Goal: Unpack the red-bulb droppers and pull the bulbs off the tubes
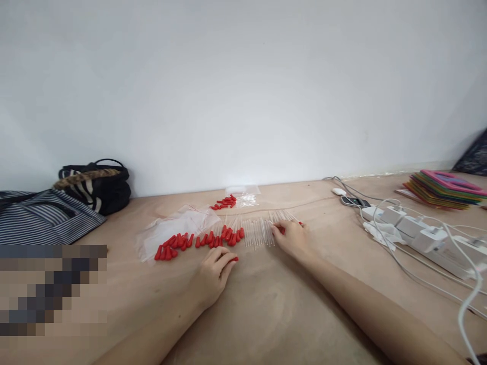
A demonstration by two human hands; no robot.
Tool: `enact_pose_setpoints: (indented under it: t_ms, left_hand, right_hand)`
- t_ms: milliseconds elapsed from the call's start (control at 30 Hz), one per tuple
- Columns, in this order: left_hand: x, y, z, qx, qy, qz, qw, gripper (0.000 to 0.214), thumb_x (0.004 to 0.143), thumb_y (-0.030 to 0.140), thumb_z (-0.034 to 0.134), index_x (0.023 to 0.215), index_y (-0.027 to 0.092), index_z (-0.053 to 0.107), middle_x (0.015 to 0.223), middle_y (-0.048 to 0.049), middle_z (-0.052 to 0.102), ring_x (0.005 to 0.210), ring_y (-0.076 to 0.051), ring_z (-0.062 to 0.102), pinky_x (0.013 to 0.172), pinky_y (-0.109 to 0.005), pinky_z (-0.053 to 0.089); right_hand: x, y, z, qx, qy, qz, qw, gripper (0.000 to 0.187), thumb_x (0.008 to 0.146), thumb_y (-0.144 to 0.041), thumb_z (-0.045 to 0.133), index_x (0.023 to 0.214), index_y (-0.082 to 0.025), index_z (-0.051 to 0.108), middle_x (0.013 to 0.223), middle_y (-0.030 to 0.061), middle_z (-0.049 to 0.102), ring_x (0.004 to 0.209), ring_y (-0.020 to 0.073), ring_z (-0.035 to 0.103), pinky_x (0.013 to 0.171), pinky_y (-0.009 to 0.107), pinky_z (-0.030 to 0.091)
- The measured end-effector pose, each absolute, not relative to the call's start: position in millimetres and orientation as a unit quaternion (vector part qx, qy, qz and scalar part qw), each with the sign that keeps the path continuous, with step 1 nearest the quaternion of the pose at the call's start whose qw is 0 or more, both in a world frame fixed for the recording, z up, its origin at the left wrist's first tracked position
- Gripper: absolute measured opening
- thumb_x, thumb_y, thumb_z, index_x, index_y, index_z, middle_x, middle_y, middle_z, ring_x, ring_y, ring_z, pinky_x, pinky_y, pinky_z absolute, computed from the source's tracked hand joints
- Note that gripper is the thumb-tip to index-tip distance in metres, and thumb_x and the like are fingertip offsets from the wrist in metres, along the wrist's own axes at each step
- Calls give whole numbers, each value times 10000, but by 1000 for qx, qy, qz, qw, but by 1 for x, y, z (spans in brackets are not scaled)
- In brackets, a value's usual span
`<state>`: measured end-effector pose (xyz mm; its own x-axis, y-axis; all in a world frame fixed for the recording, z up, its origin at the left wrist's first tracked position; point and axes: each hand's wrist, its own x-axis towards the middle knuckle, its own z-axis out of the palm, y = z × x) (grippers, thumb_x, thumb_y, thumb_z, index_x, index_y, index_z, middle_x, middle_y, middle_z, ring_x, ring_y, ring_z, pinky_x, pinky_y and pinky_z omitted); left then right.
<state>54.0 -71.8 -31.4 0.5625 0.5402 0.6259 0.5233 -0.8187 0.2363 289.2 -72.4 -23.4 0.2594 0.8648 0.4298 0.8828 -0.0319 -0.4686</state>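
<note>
My left hand (216,274) is closed, with a small red rubber bulb (235,259) pinched between thumb and fingertips just above the table. My right hand (293,237) bends over the right end of a row of thin clear tubes (255,233), its fingers curled down. Red shows beneath its thumb and beyond its knuckles, where tube ends fan out; what its fingertips grip is hidden. Left of the tubes lie many loose red rubber bulbs (213,238), several of them on a clear plastic bag (150,238). Some more tubes lie behind the bulbs.
Farther back, more red bulbs (225,203) lie beside a small clear bag (248,197) of tubes. A power strip (437,253) with white chargers and cables occupies the right, near stacked colourful frames (443,190). A black bag (102,187) and striped cloth (45,218) are left.
</note>
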Motion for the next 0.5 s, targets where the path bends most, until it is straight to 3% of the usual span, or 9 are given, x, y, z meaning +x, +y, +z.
enact_pose_setpoints:
  t_ms: [133, 300, 500]
  left_hand:
    - [54, -72, -30, 882, 309, 355, 16, 187, 856, 169, 403, 892, 185, 586, 834, -46, 571, 758, -154, 559, 696, -287, 477]
    - [53, -72, -29, 884, 308, 351, 19, 188, 853, 148, 393, 910, 186, 569, 822, -40, 571, 753, -148, 567, 690, -275, 477]
    - [51, -72, -30, 890, 313, 330, 20, 177, 843, 168, 413, 948, 196, 554, 822, -33, 593, 748, -153, 584, 674, -270, 482]
  right_hand:
    - [289, -46, -11, -776, -557, 69, 287, 188, 743, -269, 473, 749, -244, 659, 718, 15, 665, 714, 177, 575, 760, 357, 268]
    - [277, -26, -11, -791, -555, 42, 255, 214, 748, -275, 466, 851, -220, 645, 824, 69, 668, 824, 221, 586, 785, 384, 272]
    - [267, -21, -15, -798, -566, 16, 209, 225, 765, -263, 455, 880, -174, 627, 806, 121, 659, 818, 245, 593, 793, 406, 250]
